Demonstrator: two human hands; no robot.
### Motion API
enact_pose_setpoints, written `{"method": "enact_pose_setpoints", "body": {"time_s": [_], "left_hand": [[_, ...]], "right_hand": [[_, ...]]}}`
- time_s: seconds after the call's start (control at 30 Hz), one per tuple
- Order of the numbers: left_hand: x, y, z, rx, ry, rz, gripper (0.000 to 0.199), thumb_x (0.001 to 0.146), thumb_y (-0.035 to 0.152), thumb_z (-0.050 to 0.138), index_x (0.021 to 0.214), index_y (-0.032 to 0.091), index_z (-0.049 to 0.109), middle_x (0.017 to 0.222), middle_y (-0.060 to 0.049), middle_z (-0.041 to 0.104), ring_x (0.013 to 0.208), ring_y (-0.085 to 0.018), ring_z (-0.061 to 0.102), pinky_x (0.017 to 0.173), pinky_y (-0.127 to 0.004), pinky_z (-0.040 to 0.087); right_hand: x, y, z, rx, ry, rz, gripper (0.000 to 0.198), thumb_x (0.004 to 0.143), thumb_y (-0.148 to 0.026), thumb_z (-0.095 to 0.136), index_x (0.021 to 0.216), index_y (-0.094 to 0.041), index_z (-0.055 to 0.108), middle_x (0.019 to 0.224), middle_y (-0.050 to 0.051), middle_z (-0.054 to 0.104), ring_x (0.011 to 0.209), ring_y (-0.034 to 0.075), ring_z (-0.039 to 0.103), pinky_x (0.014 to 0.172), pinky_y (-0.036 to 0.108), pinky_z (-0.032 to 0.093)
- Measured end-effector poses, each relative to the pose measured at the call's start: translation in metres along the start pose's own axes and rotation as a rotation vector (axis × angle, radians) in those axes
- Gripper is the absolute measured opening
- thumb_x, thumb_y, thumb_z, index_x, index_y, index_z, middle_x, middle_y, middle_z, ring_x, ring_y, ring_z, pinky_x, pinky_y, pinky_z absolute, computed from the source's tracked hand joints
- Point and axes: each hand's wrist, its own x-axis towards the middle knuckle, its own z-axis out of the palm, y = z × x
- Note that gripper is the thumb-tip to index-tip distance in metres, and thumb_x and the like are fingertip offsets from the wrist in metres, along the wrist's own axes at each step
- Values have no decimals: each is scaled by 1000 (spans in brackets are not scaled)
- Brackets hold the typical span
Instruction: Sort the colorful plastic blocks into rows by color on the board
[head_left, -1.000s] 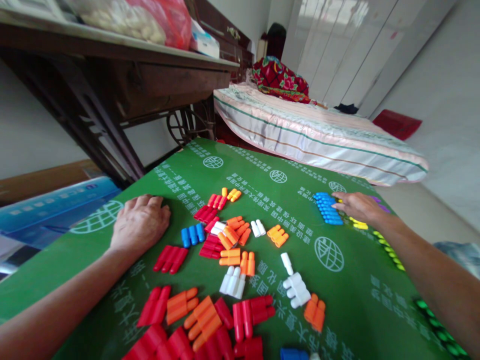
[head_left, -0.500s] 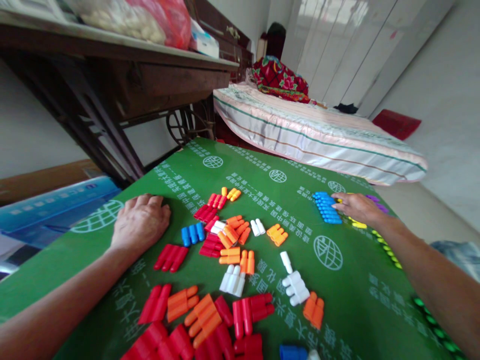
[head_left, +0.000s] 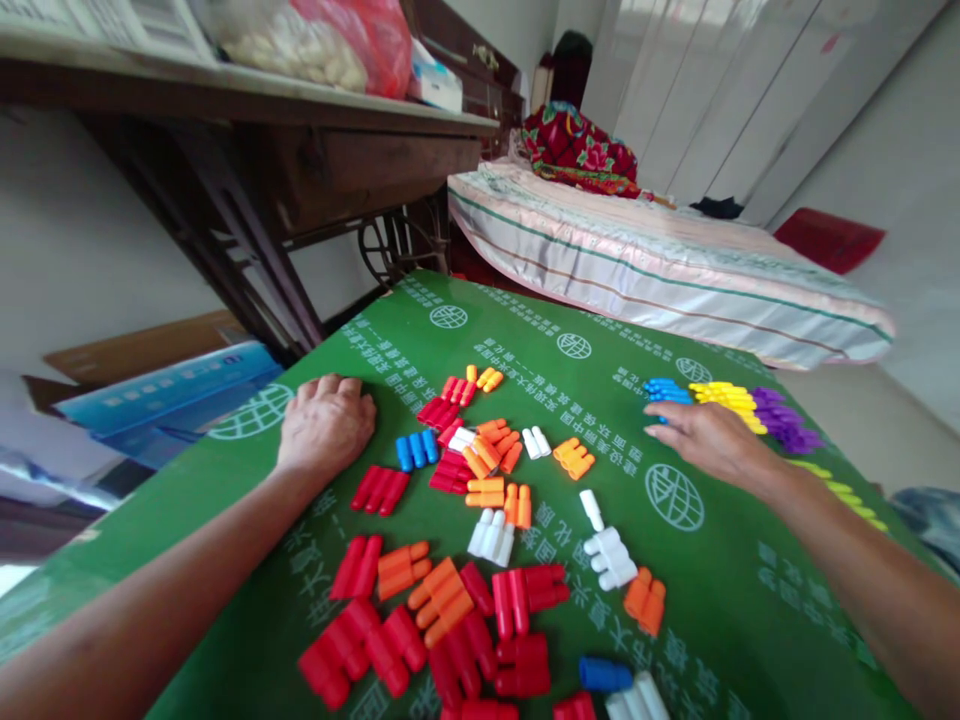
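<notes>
The right hand (head_left: 705, 432) hovers at two o'clock, thumb and forefinger slightly parted with blue showing in the gap; I see nothing gripped, and whether it touches the blue pieces (head_left: 667, 388) just beyond, I can't tell. The left hand (head_left: 326, 425) rests palm down at ten o'clock, fingers bent; what is under them is hidden. A blue trio (head_left: 417, 450) lies near it. Yellow pieces (head_left: 726, 402) and purple pieces (head_left: 786, 420) sit beside the blue ones, toward three o'clock. Red pieces (head_left: 380, 490), orange pieces (head_left: 441, 603) and white pieces (head_left: 491, 538) scatter from twelve o'clock down to six.

All lie on a green board (head_left: 525, 390) printed with white globes and writing. A wooden table (head_left: 360, 160) stands at eleven o'clock, a striped bed (head_left: 660, 250) at one.

Against half a second ago, the right hand has drawn back off the yellow pieces, uncovering them; the left hand stays resting.
</notes>
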Motion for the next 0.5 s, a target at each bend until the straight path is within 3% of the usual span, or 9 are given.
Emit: {"method": "enact_pose_setpoints", "body": {"time_s": [0.13, 0.23, 0.33, 0.5], "left_hand": [[-1, 2, -1, 21, 3, -17, 48, 87, 38, 26, 110, 13, 59, 115, -18, 57, 113, -33, 48, 91, -43, 41], [-2, 3, 0, 28, 13, -25, 46, 87, 37, 27, 109, 13, 60, 114, -17, 58, 112, -33, 49, 91, -42, 41], [-3, 4, 1, 33, 22, -32, 44, 87, 35, 29, 107, 12, 60, 112, -16, 59, 111, -32, 49, 90, -42, 41], [-4, 7, 1, 31, 22, -39, 42, 87, 34, 30, 107, 12, 60, 114, -16, 58, 111, -32, 49, 90, -41, 40]], "right_hand": [[-25, -76, -14, 161, -116, -288, 26, 93, -35, 43, 100, -30, 68, 90, 0, 74, 78, 18, 67, 66, 26, 44], [-37, -118, -22, 226, -164, -446, 23, 93, -30, 44, 89, -25, 65, 80, 0, 71, 72, 15, 64, 62, 24, 37], [-38, -139, -27, 208, -169, -472, 20, 92, -26, 46, 83, -22, 62, 74, 0, 69, 68, 14, 62, 58, 25, 30], [-44, -144, -33, 188, -258, -458, 20, 90, -26, 50, 74, -20, 60, 68, 0, 66, 65, 13, 60, 56, 26, 25]]}}
